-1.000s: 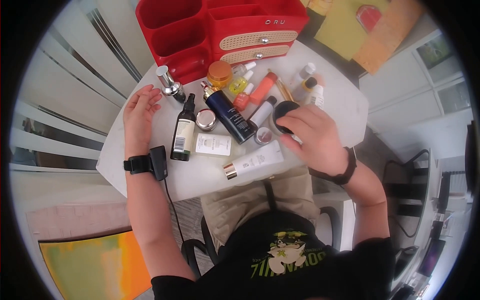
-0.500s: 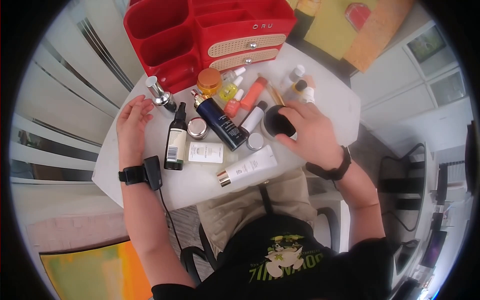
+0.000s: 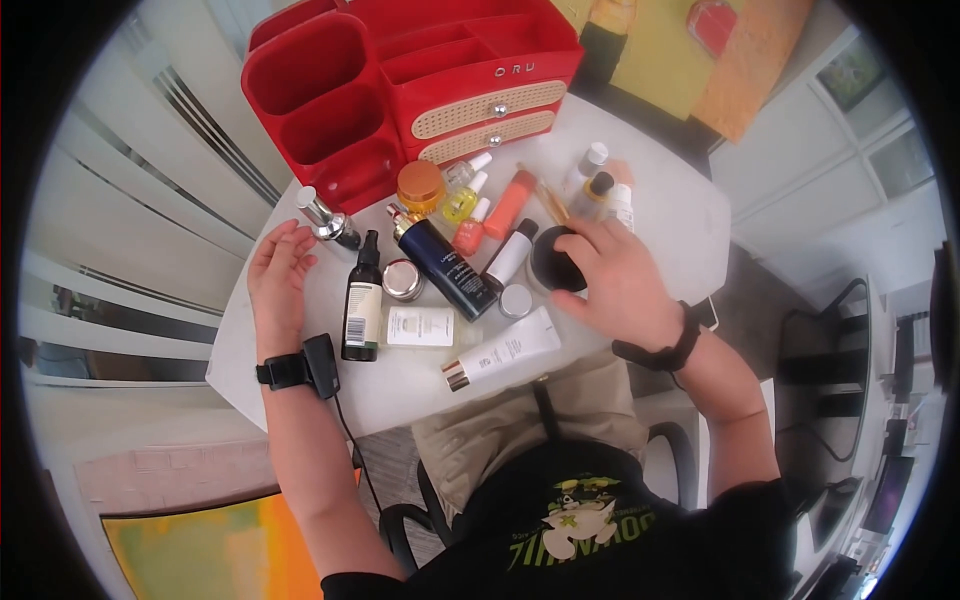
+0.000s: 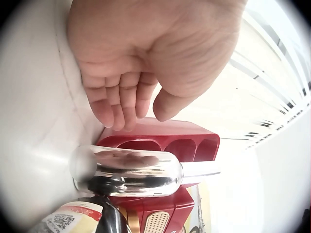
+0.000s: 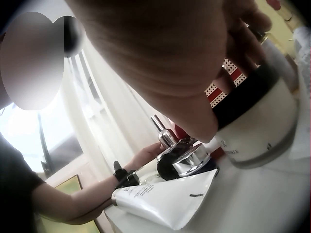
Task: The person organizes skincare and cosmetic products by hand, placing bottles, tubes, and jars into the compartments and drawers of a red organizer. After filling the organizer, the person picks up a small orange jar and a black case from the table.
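My right hand [image 3: 622, 278] is at a wide white cream jar [image 5: 262, 128] on the table, thumb and fingers round its black lid [image 3: 556, 262]. The wrist view shows the thumb tip at one edge of the lid and fingers at the far side. My left hand [image 3: 284, 275] rests at the table's left side, fingers loosely bent and holding nothing. Just beyond its fingertips stands a silver pump bottle [image 4: 131, 170]. Near the right hand lie a white squeeze tube [image 3: 505, 350] with a gold cap and a small silver-lidded pot [image 3: 515, 300].
A red organizer [image 3: 390, 110] with drawers stands at the back. Between my hands are a dark spray bottle [image 3: 362, 305], a navy pump bottle [image 3: 445, 265], an orange-lidded jar [image 3: 420, 187] and an orange tube [image 3: 510, 205]. Several small bottles [image 3: 592, 165] stand back right.
The right hand has spread and drawn slightly right over the jar, so more of the black lid shows. The head view has shifted a little; the left hand stays beside the silver bottle.
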`<state>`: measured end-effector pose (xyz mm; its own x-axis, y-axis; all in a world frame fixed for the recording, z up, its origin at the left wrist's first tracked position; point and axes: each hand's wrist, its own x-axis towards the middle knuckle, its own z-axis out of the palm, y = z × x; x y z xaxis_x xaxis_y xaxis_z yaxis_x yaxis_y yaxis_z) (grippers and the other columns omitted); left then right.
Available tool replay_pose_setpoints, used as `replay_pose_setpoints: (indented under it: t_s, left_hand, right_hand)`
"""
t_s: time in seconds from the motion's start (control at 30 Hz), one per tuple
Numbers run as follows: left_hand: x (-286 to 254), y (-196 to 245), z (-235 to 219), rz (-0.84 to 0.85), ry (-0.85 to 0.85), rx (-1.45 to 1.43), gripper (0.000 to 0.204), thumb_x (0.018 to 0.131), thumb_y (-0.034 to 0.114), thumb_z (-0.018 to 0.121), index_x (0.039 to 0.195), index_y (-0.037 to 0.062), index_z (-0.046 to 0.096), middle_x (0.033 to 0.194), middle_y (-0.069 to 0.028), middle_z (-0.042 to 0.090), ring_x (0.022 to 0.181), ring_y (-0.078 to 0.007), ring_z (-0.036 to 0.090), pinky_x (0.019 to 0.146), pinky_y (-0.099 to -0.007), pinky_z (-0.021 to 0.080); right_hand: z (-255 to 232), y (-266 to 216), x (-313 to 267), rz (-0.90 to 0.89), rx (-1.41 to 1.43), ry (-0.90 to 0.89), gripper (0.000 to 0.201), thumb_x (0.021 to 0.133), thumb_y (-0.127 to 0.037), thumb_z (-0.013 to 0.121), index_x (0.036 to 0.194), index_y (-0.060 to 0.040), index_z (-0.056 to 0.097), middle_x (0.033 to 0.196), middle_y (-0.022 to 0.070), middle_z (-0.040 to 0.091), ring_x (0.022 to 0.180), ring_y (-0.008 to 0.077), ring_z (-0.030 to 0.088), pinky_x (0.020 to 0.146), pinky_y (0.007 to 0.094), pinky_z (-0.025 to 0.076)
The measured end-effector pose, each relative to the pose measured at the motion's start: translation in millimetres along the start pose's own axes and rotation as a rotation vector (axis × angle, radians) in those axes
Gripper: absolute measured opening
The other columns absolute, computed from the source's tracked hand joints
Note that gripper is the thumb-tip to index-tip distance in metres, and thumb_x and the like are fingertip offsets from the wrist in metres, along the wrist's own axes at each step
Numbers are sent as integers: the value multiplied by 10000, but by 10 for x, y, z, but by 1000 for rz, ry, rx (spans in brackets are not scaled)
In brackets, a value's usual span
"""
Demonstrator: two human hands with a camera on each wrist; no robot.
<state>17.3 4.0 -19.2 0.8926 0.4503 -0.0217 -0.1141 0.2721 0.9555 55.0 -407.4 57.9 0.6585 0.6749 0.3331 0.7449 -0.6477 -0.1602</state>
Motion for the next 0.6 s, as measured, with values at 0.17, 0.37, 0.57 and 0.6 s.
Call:
replay_pose_setpoints:
  t_s: [0.17,0.37,0.57,0.6]
  left_hand:
    - [-6,-3,7,7,-14,14,332,1014,176,575,1291,-8,574,1140,-74,680,1045,-155,629,858,-281,488]
    - [-39,60,58,9,22,7,302,996,163,603,1236,-20,607,1098,-106,690,1005,-171,650,834,-279,498]
    - [-37,56,36,5,17,18,309,997,170,604,1240,-22,608,1106,-112,690,1014,-171,650,844,-285,504]
    - [-24,48,24,6,5,20,309,997,174,606,1238,-20,611,1108,-114,690,1016,-171,651,845,-287,508]
  right_hand:
    - [-52,-75,72,-23,-5,-21,480,658,-186,824,1075,-54,624,1177,133,609,1072,311,570,944,439,479]
    - [122,-123,327,-215,34,33,389,683,-151,782,1033,-50,646,1107,93,614,1073,288,560,927,412,462]
    - [250,-222,564,-340,-102,-153,221,669,-185,720,859,-75,695,989,70,609,987,257,558,875,380,465]
    - [280,-228,595,-364,-145,-159,192,674,-190,716,831,-82,696,977,70,608,980,251,559,869,373,465]
